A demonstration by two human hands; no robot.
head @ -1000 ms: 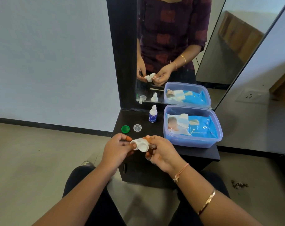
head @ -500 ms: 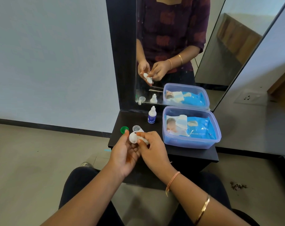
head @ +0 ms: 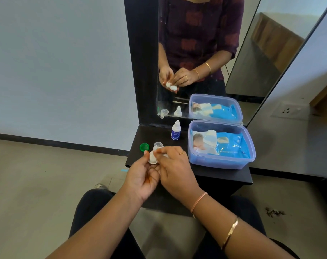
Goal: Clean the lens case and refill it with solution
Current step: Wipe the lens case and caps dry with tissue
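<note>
- white plastic lens case (head: 152, 158) held in the air over the near edge of the black shelf (head: 224, 174);
- left hand (head: 142, 176) grips its lower end, fingers curled round it; right hand (head: 174, 169) pinches its upper end between thumb and forefinger;
- round green cap (head: 144, 146) and clear round cap (head: 157, 144) lie side by side on the shelf just behind the hands;
- small white dropper bottle with blue label (head: 176, 131) stands further back, near the mirror (head: 205, 25);
- translucent blue plastic box (head: 222, 164) holding a blue wipes pack (head: 228, 144) sits to the right.

We can make out just one line of print: small white letters along the lower edge of the blue wipes pack (head: 231, 144) inside the plastic box (head: 220, 164), seemingly "BABY WET WIPES". The small bottle (head: 176, 132) has a blue label whose print is too fine for us to read
</note>
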